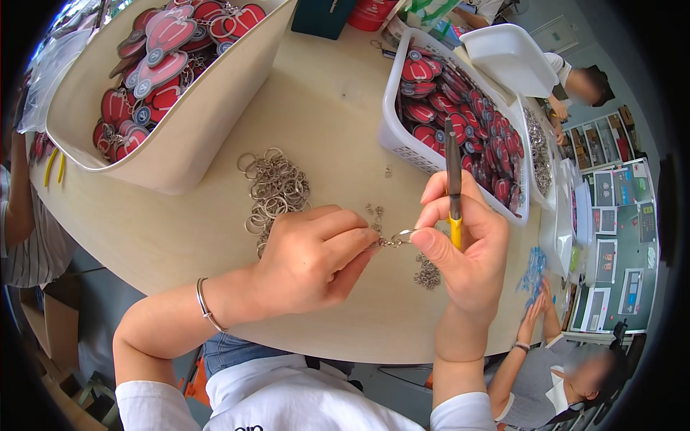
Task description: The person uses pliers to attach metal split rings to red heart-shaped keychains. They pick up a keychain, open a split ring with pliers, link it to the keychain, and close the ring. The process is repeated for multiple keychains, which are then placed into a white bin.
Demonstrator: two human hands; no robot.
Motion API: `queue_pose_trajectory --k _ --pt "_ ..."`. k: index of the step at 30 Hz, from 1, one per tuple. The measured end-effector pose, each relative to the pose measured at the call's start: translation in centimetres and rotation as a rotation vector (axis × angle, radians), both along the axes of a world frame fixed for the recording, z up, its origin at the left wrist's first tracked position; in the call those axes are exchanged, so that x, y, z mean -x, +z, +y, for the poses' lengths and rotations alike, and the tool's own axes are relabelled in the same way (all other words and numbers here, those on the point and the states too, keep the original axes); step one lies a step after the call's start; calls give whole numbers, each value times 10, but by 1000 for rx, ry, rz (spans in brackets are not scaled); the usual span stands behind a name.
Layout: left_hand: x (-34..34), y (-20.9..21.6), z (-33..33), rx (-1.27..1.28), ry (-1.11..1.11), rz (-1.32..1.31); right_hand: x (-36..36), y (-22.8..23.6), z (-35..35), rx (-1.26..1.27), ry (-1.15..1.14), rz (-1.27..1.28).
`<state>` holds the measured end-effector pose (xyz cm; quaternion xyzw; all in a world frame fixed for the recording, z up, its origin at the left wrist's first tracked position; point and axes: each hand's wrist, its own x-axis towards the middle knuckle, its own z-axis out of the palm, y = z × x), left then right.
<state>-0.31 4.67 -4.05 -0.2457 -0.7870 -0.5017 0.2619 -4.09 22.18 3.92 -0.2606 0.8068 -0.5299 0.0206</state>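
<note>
Above the table, my left hand [309, 251] pinches one end of a short metal chain [390, 243]; anything else in its fingers is hidden. My right hand [467, 248] grips the split key ring [407, 235] at the chain's other end between thumb and finger. Tucked in the same hand is a slim tool like pliers [453, 165], with dark jaws pointing up and a yellow handle. Beside my left hand lies a pile of key rings with chains [277, 187]. Small loose metal rings [428, 273] lie below and between my hands.
A cream bin [215, 108] of red tags with key rings stands at the far left. At the far right is a white basket [392, 108] of red tags, with a tray of metal parts [537, 147] beside it. Other people sit or work at the table's left and right.
</note>
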Motion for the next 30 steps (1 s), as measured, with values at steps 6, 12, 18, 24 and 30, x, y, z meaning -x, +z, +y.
queue_pose_trajectory --k 6,12,18,24,30 --pt "2 -3 -1 -23 -25 36 -1 1 1 13 -29 6" --pt "1 0 -2 -18 -15 43 -1 4 1 5 -51 -4" --pt "0 2 -2 -4 12 57 0 5 4 17 -58 12" --pt "2 2 -5 -3 45 107 -3 10 5 16 -68 2" --pt "3 10 -18 82 114 305 -8 22 15 -124 -22 68"
